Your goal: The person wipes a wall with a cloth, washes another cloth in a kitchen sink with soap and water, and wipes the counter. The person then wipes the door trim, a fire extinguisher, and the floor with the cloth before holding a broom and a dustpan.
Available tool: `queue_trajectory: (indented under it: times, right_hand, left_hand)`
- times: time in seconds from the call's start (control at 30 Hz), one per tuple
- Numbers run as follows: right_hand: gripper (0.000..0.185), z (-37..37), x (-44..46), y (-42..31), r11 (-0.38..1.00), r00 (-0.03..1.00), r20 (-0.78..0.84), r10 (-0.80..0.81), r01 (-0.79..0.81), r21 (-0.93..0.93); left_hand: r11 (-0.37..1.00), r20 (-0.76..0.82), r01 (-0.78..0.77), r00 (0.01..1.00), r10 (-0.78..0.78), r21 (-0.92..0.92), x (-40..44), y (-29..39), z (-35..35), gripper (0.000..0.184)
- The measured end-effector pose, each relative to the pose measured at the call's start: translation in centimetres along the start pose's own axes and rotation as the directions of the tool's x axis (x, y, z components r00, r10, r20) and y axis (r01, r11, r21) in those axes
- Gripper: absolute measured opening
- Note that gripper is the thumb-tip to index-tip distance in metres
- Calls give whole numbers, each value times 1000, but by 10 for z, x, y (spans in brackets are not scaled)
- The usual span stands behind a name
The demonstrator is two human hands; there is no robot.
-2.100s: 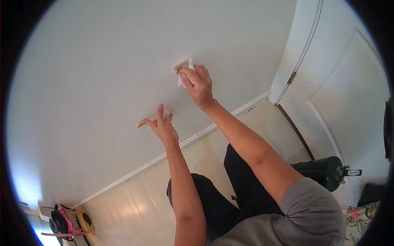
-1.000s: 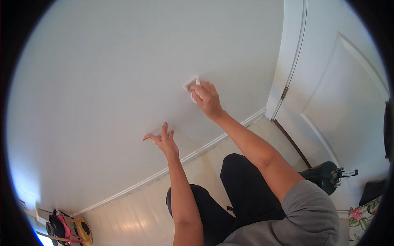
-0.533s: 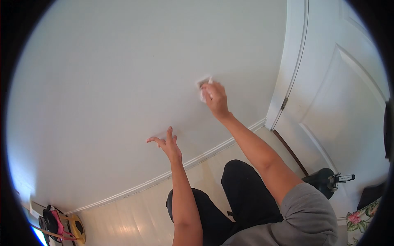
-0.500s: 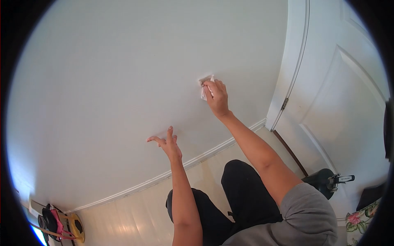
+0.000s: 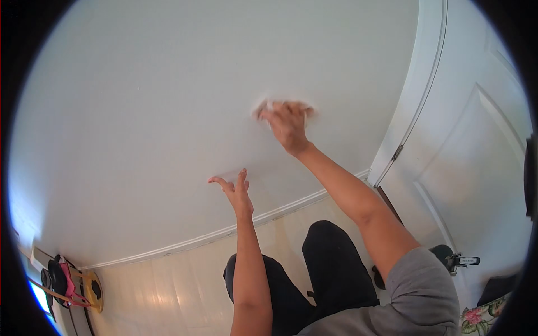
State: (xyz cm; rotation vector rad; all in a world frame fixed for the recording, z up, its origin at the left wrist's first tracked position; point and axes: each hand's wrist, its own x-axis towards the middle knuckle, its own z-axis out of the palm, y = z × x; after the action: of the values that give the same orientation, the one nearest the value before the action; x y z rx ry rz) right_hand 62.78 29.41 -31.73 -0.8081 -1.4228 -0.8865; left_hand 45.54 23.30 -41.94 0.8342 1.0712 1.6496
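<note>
My right hand [image 5: 288,124] is at the white wall [image 5: 140,112], its fingers bent over a white cloth [image 5: 271,107] that it presses to the surface. The hand and cloth are blurred by motion, and much of the cloth is hidden under the fingers. Lower and to the left, my left hand [image 5: 237,193] touches the wall with spread fingertips and holds nothing.
A white baseboard [image 5: 196,241] runs above the pale floor [image 5: 168,285]. On the right stand a panelled door [image 5: 465,168] and a dark green cylinder [image 5: 441,253]. Bags [image 5: 61,280] and a yellow stool [image 5: 92,291] are at the lower left.
My right hand has opened wider over the cloth, its fingers now spread further to both sides. The view has shifted, and my left hand keeps its spread pose against the wall.
</note>
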Motion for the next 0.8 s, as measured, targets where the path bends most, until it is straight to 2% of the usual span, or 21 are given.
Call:
queue_trajectory:
  times: [0.07,0.17,0.2,0.23,0.27,0.3,0.37,0.43,0.5,0.63,0.7,0.73,0.8]
  right_hand:
    - [19,-8,-27,3,980,951,238,-198,184,81]
    - [19,-8,-10,8,967,929,271,-252,230,110]
    - [19,-5,6,9,966,929,271,-254,231,112]
    - [19,2,28,7,977,968,144,-204,192,92]
    - [19,9,46,4,986,989,14,-147,146,79]
    - [19,17,55,-1,987,990,19,-137,135,89]
    - [20,30,61,-9,993,983,-185,21,1,120]
    - [21,35,41,-8,990,986,-165,17,7,142]
    - [20,29,5,-12,973,989,-37,-142,147,179]
    - [21,14,-107,-12,933,917,240,-318,259,249]
    - [19,3,-143,-11,900,856,316,-409,322,293]
    - [19,1,-162,-7,902,859,315,-404,317,293]
    - [17,-3,-197,5,819,682,457,-572,439,370]
  left_hand:
    - [1000,9,5,1000,-5,9,0,-2,1,114]
    - [1000,15,6,1000,-5,-16,1,-3,-2,113]
    - [996,61,15,998,-9,-92,-2,0,-2,113]
    - [986,105,27,994,-10,-164,-4,3,-2,114]
    - [987,96,27,995,-12,-160,-4,3,-1,114]
    - [995,48,11,999,-6,-103,-4,2,1,111]
    - [999,-16,12,1000,-13,-31,-3,2,-2,108]
    - [996,12,4,1000,-3,-86,-2,-1,-2,105]
    - [996,-14,15,1000,-17,-87,-1,-4,-2,104]
    - [991,17,39,999,-37,-132,-2,-1,0,105]
    - [989,25,62,998,-59,-132,-3,0,0,105]
    - [987,35,83,996,-79,-140,-3,0,-1,105]
    - [988,30,63,998,-60,-138,-2,-1,-1,104]
